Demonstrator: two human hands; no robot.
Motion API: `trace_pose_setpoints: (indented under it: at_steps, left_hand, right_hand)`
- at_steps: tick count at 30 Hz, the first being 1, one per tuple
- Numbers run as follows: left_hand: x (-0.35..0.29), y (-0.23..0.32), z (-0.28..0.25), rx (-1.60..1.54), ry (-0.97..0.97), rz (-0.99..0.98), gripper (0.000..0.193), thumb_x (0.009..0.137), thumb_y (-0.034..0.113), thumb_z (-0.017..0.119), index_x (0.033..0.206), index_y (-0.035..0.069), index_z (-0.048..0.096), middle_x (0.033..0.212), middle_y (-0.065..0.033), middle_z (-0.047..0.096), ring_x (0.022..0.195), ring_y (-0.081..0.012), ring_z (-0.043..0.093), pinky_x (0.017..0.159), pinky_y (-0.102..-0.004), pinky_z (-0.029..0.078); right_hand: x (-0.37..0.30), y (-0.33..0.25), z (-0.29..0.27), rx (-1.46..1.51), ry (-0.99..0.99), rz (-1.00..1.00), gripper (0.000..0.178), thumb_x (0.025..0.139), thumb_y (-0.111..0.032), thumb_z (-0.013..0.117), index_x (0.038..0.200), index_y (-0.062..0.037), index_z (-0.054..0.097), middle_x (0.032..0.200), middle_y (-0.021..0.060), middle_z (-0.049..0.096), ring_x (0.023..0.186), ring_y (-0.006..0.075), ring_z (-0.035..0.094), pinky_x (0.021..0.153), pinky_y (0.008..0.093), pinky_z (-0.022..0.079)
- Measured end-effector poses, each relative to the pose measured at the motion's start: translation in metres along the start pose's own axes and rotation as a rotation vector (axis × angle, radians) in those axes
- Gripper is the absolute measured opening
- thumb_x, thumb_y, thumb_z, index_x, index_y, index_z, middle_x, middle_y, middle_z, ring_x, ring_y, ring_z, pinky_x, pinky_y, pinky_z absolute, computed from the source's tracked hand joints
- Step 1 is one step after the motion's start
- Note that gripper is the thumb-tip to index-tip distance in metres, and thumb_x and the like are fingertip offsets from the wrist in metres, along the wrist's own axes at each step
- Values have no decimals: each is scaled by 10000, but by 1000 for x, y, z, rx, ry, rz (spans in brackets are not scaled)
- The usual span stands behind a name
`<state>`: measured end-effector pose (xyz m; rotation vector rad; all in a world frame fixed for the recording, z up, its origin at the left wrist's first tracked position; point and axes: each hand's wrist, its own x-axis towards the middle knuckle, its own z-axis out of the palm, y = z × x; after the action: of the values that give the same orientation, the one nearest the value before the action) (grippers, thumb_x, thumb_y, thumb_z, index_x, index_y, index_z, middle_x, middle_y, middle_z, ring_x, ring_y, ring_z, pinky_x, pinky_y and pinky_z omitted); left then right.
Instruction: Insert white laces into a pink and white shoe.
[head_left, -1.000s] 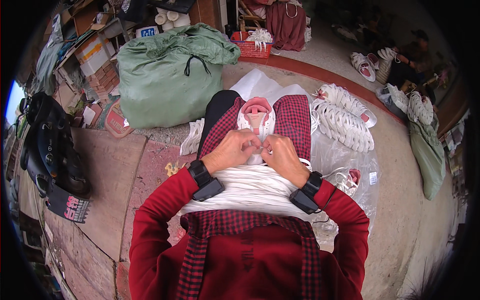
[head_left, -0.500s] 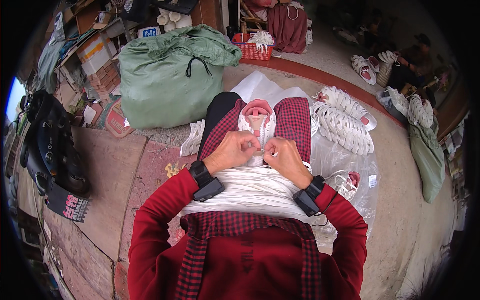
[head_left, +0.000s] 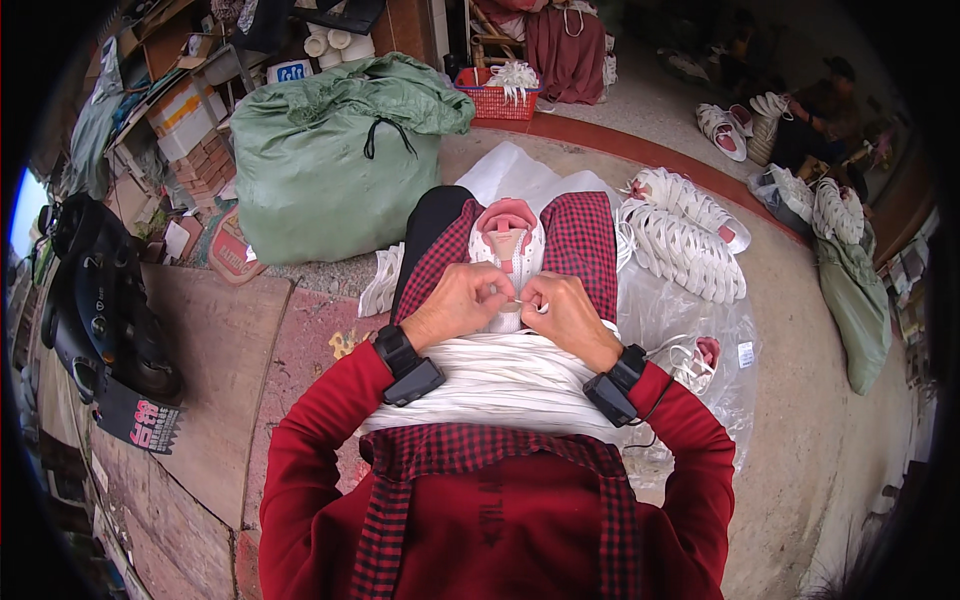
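Between my knees stands a white and pink sneaker point(head_left: 509, 240), its pink-lined opening away from me. Over its near end, my left hand point(head_left: 466, 301) pinches a thin white shoelace, thumb against forefinger. My right hand point(head_left: 560, 312) is closed on the same lace close by, the fingers almost touching the left ones. The lace itself is small and partly hidden by the fingers. Across my lap, right below both wrists, lies a thick bundle of white laces point(head_left: 490, 376) over the red and black checked apron point(head_left: 490, 440).
Stacked white shoes point(head_left: 685, 250) rest on clear plastic at my right, with one laced shoe point(head_left: 693, 362) nearer. A big green sack point(head_left: 335, 165) stands ahead left. Further off are a red basket point(head_left: 500, 98) of laces and a seated person point(head_left: 825, 105). A black scooter point(head_left: 110, 295) is at far left.
The view has shifted slightly, so the scene sits a little further left. Both hands keep their pinch on the lace, with hardly any movement over the shoe.
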<state>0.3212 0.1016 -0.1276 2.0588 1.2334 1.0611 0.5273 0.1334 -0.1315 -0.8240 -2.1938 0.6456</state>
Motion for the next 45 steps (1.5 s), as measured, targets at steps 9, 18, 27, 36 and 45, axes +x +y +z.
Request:
trace_pose_setpoints:
  at_steps: [9,18,27,36,45]
  left_hand:
    - [-1,-5,4,-53,23,-7,68,828,-1,704,874,48,700,775,-35,675,534,-10,522,457,-214,385]
    - [-2,-2,0,-32,-6,-23,82,822,-5,700,882,50,692,715,-6,623,529,-13,508,465,-212,385]
    - [-3,-4,1,-28,-7,-36,80,836,11,708,887,68,686,675,36,575,532,9,476,472,-201,373]
    - [-6,4,0,158,-10,146,150,815,-12,671,959,26,683,886,-98,643,657,-179,629,578,-295,503]
    - [-5,9,-1,344,-73,184,175,788,29,704,958,30,663,966,-144,623,799,-326,656,719,-386,542]
  right_hand:
    - [4,3,0,57,-48,-16,91,716,11,665,789,56,634,772,208,649,711,346,669,660,422,522]
    - [0,4,-4,-22,-75,-84,117,740,-28,649,827,48,626,816,200,636,748,373,648,674,438,509]
    - [10,6,2,8,-36,-115,98,726,-18,655,793,48,625,777,196,636,727,367,651,671,430,510]
    - [0,0,-6,29,-32,-14,93,708,-18,651,773,45,627,748,192,644,704,341,659,649,415,515]
    - [-1,7,-3,18,-11,-22,104,706,-40,655,758,48,635,766,204,651,724,364,663,665,432,519]
